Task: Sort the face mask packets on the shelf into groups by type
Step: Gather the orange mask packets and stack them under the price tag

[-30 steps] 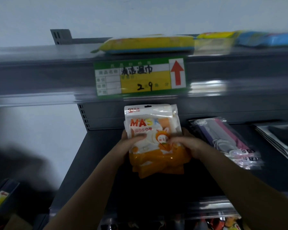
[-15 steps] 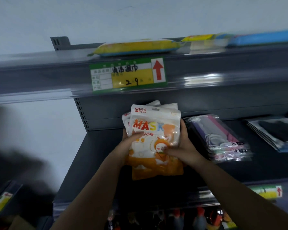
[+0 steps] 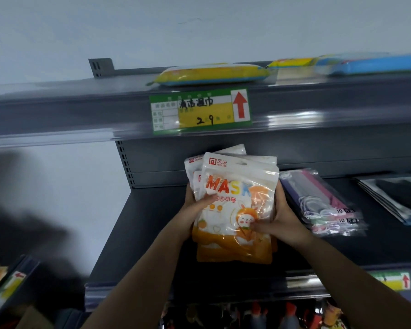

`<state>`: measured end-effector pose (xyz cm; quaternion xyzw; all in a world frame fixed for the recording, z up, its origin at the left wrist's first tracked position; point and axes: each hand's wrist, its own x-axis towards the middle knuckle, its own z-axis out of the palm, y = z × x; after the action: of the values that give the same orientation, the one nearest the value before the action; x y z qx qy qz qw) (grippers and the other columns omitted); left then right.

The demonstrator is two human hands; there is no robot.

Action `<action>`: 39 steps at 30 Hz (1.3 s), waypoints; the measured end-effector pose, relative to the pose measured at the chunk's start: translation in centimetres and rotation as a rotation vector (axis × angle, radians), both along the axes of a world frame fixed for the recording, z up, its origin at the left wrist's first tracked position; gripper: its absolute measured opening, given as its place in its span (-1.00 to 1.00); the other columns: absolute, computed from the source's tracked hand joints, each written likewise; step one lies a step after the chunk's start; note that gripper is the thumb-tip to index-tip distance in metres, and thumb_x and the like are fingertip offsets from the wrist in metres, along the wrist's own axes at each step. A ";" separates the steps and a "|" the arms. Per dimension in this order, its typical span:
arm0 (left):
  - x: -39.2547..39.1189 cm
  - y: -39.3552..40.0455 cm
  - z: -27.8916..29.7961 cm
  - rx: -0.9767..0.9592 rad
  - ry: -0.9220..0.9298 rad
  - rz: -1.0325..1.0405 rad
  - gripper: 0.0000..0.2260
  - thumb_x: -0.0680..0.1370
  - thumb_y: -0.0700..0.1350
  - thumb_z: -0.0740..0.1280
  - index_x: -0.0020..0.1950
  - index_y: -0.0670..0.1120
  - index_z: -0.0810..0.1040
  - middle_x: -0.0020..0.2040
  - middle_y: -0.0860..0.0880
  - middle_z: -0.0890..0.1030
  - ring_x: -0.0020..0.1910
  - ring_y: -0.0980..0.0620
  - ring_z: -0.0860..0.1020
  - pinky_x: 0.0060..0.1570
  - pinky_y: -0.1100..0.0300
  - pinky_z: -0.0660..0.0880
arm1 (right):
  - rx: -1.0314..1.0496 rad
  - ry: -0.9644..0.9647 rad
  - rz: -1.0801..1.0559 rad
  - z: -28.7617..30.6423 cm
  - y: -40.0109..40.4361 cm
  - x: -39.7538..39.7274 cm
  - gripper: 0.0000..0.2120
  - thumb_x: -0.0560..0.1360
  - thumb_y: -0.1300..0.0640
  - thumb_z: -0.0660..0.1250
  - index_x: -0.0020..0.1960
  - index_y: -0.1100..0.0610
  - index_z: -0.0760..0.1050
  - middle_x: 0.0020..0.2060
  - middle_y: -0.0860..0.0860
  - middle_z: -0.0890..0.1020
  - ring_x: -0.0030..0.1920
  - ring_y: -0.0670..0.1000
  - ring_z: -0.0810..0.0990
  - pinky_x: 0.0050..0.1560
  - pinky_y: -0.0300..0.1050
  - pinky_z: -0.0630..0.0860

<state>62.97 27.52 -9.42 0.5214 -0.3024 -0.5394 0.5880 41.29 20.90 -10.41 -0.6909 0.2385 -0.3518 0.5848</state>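
Slippage is the risk: left hand [image 3: 195, 205] and right hand [image 3: 281, 222] clasp a fanned, uneven stack of orange mask packets [image 3: 235, 210] above the shelf [image 3: 152, 222], beside the pink-and-purple mask packets [image 3: 323, 200], and the glossy film could let rear packets slide out.

place: shop | cues: metal shelf [image 3: 152, 224], price tag [image 3: 201, 111], packaged goods
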 end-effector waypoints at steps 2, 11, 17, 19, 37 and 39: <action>-0.1 0.0 0.1 -0.072 -0.100 0.068 -0.20 0.24 -0.11 0.53 0.37 0.19 0.22 0.19 -0.03 0.58 0.08 -0.08 0.62 -0.02 -0.10 0.60 | -0.019 0.037 -0.008 -0.1 -0.2 0.0 0.02 0.23 0.61 0.38 0.45 0.00 -0.01 0.20 -0.03 0.51 0.13 -0.17 0.61 -0.09 -0.25 0.59; 0.3 1.5 1.2 -0.449 -0.470 0.127 -0.08 0.30 -0.14 0.55 0.41 0.34 0.04 0.28 0.23 0.49 0.26 0.15 0.51 0.09 0.10 0.56 | -0.036 0.119 -0.185 1.5 -0.9 1.8 -0.16 0.28 0.54 0.43 0.36 0.10 0.08 0.05 -0.06 0.53 0.02 -0.10 0.59 -0.24 -0.31 0.60; 1.9 2.4 1.2 -0.518 -0.484 0.087 0.09 0.28 -0.33 0.55 0.53 0.08 -0.14 0.35 -0.02 0.45 0.27 0.02 0.52 0.03 0.10 0.58 | -0.057 0.117 -0.161 1.2 -2.2 3.1 -0.08 0.25 0.50 0.49 0.47 0.31 0.09 0.09 -0.01 0.59 -0.05 -0.18 0.66 -0.16 -0.32 0.60; 2.2 2.5 0.5 -0.499 -0.457 0.063 0.07 0.26 -0.33 0.54 0.53 0.03 -0.11 0.29 0.01 0.51 0.26 -0.01 0.53 0.03 0.08 0.58 | -0.023 0.051 -0.136 0.6 -2.2 3.2 0.19 0.21 0.48 0.52 0.55 0.06 -0.17 0.17 0.04 0.58 0.09 -0.08 0.64 -0.05 -0.21 0.61; 2.2 3.4 1.6 -0.344 -0.398 -0.136 -0.19 0.30 -0.25 0.55 0.41 0.00 0.18 0.11 0.03 0.61 0.16 0.09 0.58 -0.10 0.32 0.56 | 0.062 -0.027 0.067 1.7 -2.0 3.0 0.15 -0.03 0.19 0.65 0.44 0.33 0.17 0.02 0.07 0.69 0.01 0.03 0.68 -0.13 -0.15 0.63; 2.3 3.6 1.9 -0.321 -0.408 -0.155 -0.14 0.18 0.03 0.61 0.36 0.06 0.23 0.12 0.13 0.63 0.17 0.12 0.58 -0.06 0.32 0.55 | 0.095 -0.017 0.085 1.8 -1.6 2.8 0.18 -0.08 0.07 0.69 0.41 0.35 0.22 -0.01 0.07 0.70 -0.02 0.04 0.69 -0.15 -0.17 0.62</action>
<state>65.24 31.17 -7.48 0.4948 -0.5354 -0.4115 0.5470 44.10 19.25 -8.63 -0.6688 0.2203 -0.3210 0.6334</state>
